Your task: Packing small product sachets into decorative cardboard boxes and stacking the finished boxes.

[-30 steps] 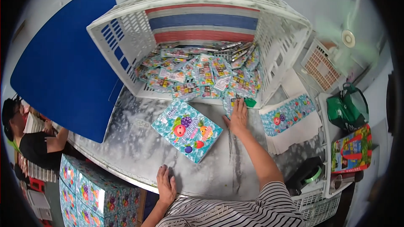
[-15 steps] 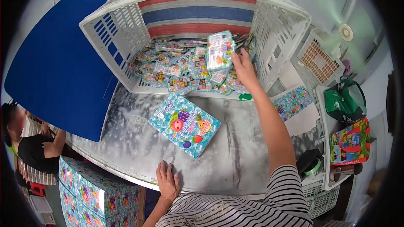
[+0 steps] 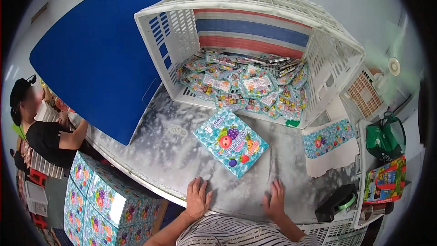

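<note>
My left hand point(image 3: 197, 199) lies flat on the front edge of the grey table point(image 3: 168, 155), fingers stretched out and holding nothing. To its right, my right hand point(image 3: 274, 200) is over the same edge, open, with no item in it. Beyond both hands a closed teal box point(image 3: 232, 145) with fruit pictures sits at an angle on the tabletop. Behind it, a white plastic crate point(image 3: 334, 79) tipped on its side opens toward me. Inside are many flat teal packets point(image 3: 214, 82), and one larger-looking packet point(image 3: 257, 84) lies label up on top of the pile.
Flat printed card sheets point(image 3: 328, 141) and a black tape dispenser point(image 3: 337, 202) are at the right. A green bag point(image 3: 386, 139) rests on the side shelf. Stacked teal boxes point(image 3: 107, 200) stand lower left. A blue panel point(image 3: 100, 59) partly hides a co-worker point(image 3: 50, 136).
My right hand has let go of the packet, which now lies on the pile in the crate, and has come back to the table's front edge. The view has shifted.
</note>
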{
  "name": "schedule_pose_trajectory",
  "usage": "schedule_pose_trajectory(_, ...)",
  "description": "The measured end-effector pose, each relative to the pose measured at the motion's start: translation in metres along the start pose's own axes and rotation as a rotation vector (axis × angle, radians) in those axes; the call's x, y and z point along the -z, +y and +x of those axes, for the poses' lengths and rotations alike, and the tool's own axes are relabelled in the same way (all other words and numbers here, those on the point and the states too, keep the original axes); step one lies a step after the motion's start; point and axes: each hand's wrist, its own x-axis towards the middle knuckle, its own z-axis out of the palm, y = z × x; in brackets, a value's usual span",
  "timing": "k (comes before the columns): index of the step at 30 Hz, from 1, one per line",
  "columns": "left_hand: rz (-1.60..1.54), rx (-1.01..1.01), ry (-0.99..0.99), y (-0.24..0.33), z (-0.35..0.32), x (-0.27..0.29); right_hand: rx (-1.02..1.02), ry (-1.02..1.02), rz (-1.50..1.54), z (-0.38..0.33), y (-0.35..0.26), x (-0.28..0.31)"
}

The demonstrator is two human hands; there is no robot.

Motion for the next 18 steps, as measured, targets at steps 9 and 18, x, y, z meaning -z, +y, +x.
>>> schedule_pose_trajectory(9, -0.063, -0.817, -0.63, -0.057, 0.042, 0.013, -0.043, -0.223, -0.247, -0.051, -0.007, 0.022)
schedule_pose_trajectory(18, -0.007, -0.841, -0.692, -0.059, 0.046, 0.01, -0.145, -0.338, -0.23, -0.054, -0.008, 0.021)
